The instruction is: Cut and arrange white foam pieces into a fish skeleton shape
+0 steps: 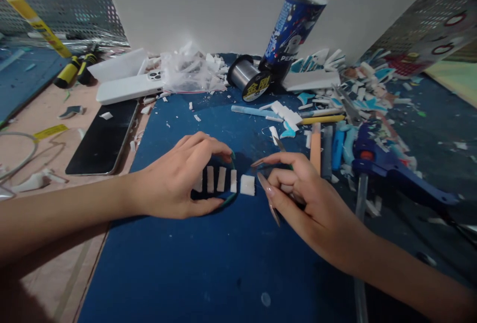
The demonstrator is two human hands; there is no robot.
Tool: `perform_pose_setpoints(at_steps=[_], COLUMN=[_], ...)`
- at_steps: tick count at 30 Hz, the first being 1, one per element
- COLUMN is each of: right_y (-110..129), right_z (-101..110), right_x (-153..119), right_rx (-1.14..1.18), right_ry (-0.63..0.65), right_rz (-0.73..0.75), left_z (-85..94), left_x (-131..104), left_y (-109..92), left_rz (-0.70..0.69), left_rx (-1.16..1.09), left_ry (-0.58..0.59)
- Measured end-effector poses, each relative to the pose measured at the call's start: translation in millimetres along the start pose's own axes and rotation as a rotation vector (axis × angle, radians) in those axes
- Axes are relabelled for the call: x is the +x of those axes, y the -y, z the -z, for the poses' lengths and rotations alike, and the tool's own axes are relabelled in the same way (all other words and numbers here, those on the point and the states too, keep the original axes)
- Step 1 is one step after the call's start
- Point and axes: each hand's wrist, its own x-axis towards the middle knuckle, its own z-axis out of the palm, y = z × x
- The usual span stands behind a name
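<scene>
My left hand (186, 174) rests low over the blue mat (179, 263), thumb and fingers curved apart, with long green nails. Between them stand several narrow white strips (221, 179) in a row, partly hidden by the hand. A squarer white foam piece (247, 185) lies just right of the row, apart from both hands. My right hand (298, 189) is beside that piece, fingers curled and long nails pointing left. A thin pointed grey tip (278, 144) shows behind its index finger; what the fingers hold is mostly hidden.
A blue glue gun (387, 164) lies at the right, beside coloured sticks (315, 146). Scraps (372, 84) pile behind them. A tilted Pepsi bottle (292, 35) and a wire spool (249, 78) stand at the back. A phone (102, 139) lies left.
</scene>
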Motion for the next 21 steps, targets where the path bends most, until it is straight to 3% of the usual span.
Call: perform_pose_setpoints(at_steps=[21], right_y=[-2.9], right_z=[0.1], right_x=[1.3], right_rx=[-0.046], right_ry=[-0.034], right_rz=[-0.014], left_z=[-2.0], left_x=[-0.2], left_y=[1.5], left_rz=[-0.063], left_rx=[0.047], left_ry=[-0.016])
